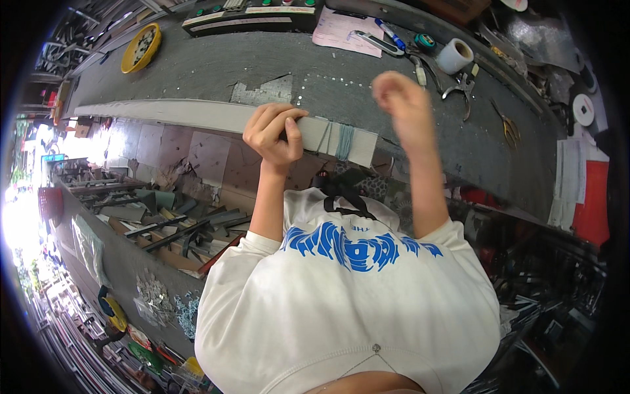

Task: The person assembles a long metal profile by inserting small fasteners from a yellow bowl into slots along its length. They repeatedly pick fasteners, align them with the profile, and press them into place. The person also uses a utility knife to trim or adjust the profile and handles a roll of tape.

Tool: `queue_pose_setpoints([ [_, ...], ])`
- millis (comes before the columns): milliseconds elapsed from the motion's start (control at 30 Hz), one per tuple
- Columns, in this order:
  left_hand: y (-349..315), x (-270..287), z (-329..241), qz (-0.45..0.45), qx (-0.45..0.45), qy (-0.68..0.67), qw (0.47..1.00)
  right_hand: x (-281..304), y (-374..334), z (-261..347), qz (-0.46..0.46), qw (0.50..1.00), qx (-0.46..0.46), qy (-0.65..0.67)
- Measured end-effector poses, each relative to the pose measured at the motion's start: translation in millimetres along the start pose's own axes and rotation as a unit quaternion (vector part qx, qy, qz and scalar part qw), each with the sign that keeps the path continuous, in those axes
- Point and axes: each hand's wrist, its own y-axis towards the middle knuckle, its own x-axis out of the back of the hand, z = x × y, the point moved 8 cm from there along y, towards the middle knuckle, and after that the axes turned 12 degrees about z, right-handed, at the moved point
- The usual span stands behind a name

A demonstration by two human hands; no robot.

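Observation:
A long, flat light-grey bar (177, 111) runs along the near edge of the bench, its right end sticking out toward me. My left hand (274, 133) is closed over it, fingers curled on top, a short way left of that end. Between this hand and the end, grey-green string (344, 141) is wound in several turns around the bar, with looser strands slanting beside it. My right hand (401, 102) is raised above the bench, right of the wound part, somewhat blurred. Its fingers are curled together; anything between them is hidden or too thin to see.
On the dark bench (216, 62) lie a yellow bowl (141, 48) of small parts, a pink sheet (338, 33), a utility knife (380, 43), a blue marker (390, 33), pliers (462, 88) and a white roll (454, 56). Scrap strips (184, 230) fill a bin below left.

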Motion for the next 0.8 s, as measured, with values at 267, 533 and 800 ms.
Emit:
queue_pose_setpoints([
  [267, -1.7, -8.5, 5.1, 0.001, -0.025, 0.021, 0.999, -105.8, -91.9, -38.8, 0.378, 0.879, -0.092, -0.274],
  [533, -24.2, 5.0, -1.4, -0.01, -0.026, 0.011, 1.0, -91.3, 23.4, 62.2, 0.258, 0.854, 0.163, -0.421],
  [800, -36.5, 39.2, -20.1, -0.066, -0.046, 0.024, 0.996, -112.2, 45.7, -37.5, 0.332, 0.941, -0.068, -0.014],
])
